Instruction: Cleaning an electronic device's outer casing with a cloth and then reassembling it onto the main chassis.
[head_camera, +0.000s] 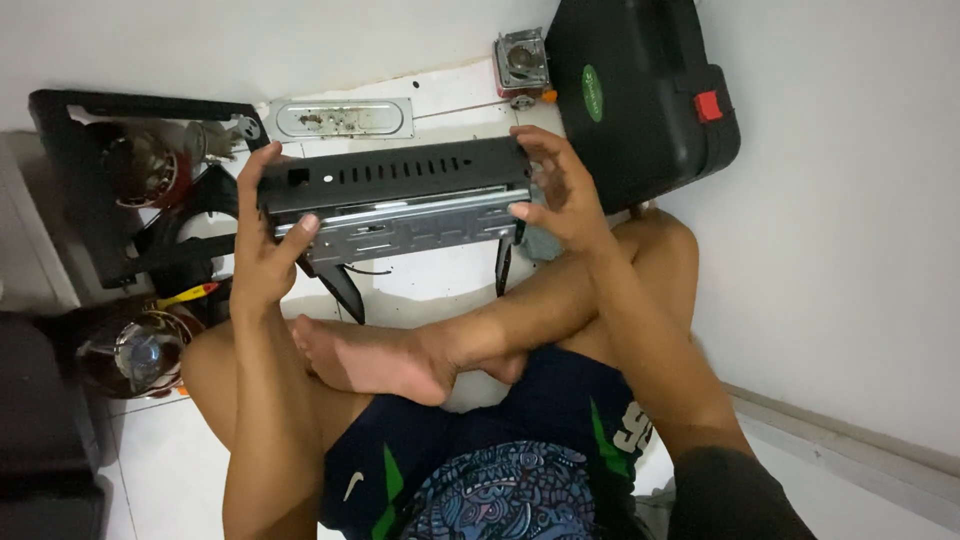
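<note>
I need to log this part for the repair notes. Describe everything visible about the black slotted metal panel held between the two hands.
The black metal panel is a long, narrow piece of what looks like painted sheet metal, with a row of short slots along its upper face and a small square opening near its left end. A bare silvery strip with pressed shapes runs along its lower edge, and dark legs hang below. It is held level above the white tiled floor, the left hand gripping one end and the right hand the other.
</note>
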